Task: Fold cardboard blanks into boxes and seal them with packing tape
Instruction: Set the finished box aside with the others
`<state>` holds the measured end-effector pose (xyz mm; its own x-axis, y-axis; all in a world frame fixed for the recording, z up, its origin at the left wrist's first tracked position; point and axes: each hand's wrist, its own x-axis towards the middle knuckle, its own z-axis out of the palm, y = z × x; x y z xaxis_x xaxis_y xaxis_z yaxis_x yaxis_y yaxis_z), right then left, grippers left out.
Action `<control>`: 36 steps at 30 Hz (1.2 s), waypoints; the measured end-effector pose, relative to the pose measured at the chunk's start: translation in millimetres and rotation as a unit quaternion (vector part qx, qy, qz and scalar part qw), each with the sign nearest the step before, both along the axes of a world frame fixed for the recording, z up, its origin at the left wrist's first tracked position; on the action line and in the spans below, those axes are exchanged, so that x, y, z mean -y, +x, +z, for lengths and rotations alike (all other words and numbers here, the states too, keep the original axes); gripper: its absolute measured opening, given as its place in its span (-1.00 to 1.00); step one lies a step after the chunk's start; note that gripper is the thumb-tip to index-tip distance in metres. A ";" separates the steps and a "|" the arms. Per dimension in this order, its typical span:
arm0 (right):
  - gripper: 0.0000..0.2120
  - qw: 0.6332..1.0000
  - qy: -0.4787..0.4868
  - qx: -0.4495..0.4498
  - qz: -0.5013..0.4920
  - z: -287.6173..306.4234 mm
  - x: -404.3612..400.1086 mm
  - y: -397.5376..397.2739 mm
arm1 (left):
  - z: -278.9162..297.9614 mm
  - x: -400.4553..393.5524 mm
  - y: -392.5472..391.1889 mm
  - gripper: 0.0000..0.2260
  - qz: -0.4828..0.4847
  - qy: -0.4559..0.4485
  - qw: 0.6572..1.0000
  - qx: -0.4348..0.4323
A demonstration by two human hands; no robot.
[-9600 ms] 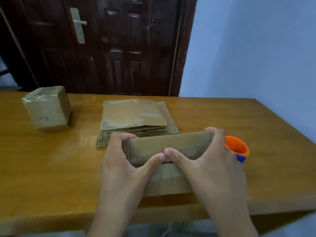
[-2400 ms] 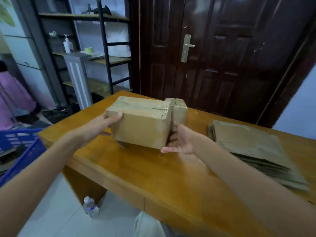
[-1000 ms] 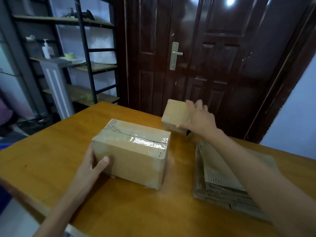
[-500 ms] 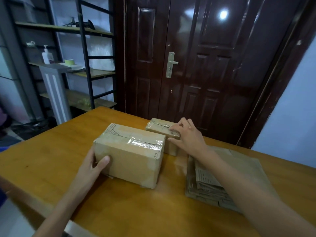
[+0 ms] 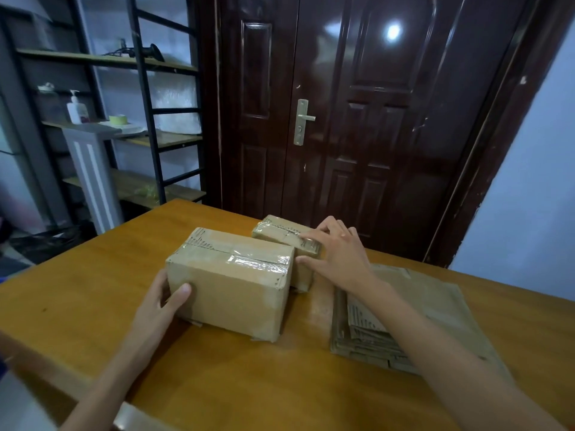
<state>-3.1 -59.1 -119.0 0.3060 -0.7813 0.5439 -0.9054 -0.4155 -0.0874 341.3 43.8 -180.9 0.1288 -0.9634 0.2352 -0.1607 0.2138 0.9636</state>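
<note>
I see my left hand (image 5: 161, 301) against the near-left end of the large taped box (image 5: 231, 283): the thumb lies flat on the front face, and the fingers go round the end wall, out of my sight. I cannot tell how firmly it grips. The box stands on the table (image 5: 77, 293), its top seam covered with glossy tape; a scrap of tape sticks out under its bottom edge.

My right hand (image 5: 340, 255) rests on the small taped box (image 5: 287, 241), just beyond and to the right of the large one. The fingers lie fairly straight along its top edge and the thumb reaches toward its near side. The palm hides the right end of this box, and the large box hides its lower left part. The two boxes look to be touching, but the seam between them is in shadow and I cannot be sure.

Under my right forearm lies the stack of flat cardboard blanks (image 5: 435, 306). The arm covers a diagonal strip of it, so the layers show only at the near edge, where the corrugation is visible.

Beyond both hands stands a dark wooden door (image 5: 373, 119) with a metal handle (image 5: 301, 121). Left of my left hand a shelf unit (image 5: 149, 98) carries a pump bottle (image 5: 76, 108) and a pale roll (image 5: 118, 119); the smaller items there are too blurred to name.
</note>
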 end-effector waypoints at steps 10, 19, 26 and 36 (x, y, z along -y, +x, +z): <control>-0.48 0.996 0.042 0.078 0.027 14.9 -4.2 -25.7 | 0.9 -3.0 -1.6 -0.53 0.000 -0.005 1.000 -0.001; -0.37 0.980 0.193 0.048 -0.019 20.0 -39.3 -77.5 | 3.2 -11.6 10.0 -0.25 0.030 -0.063 0.997 0.044; 0.12 0.915 0.384 -0.082 -0.090 -4.4 -84.7 -142.7 | 25.6 -34.2 -7.4 -0.11 0.039 -0.068 0.988 0.132; -0.02 0.925 0.356 -0.105 -0.077 1.1 -131.8 -140.9 | 57.4 -59.5 -42.2 -0.05 0.103 -0.113 0.958 0.242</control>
